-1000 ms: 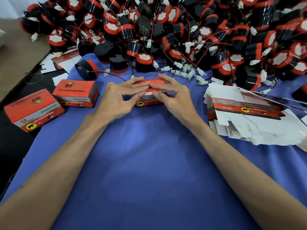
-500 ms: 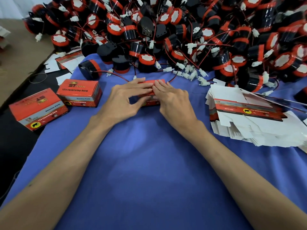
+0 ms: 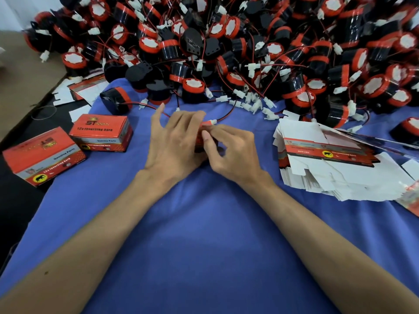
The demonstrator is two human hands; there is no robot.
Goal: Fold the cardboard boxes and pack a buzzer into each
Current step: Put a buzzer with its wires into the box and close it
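A small red cardboard box point(image 3: 200, 141) sits at the middle of the blue cloth point(image 3: 204, 234), mostly hidden under the hands. It is grasped by the left hand point(image 3: 174, 143), whose fingers curl over it, and its top edge is pinched by the right hand point(image 3: 235, 155). A white wire plug point(image 3: 212, 121) sticks out just beside that pinch. The plug and its lead would best be tucked fully inside before the flap is pressed shut. Two closed red boxes point(image 3: 102, 132) lie to the left, a stack of flat white box blanks point(image 3: 328, 164) to the right, and a heap of black-and-red buzzers point(image 3: 249, 46) beyond.
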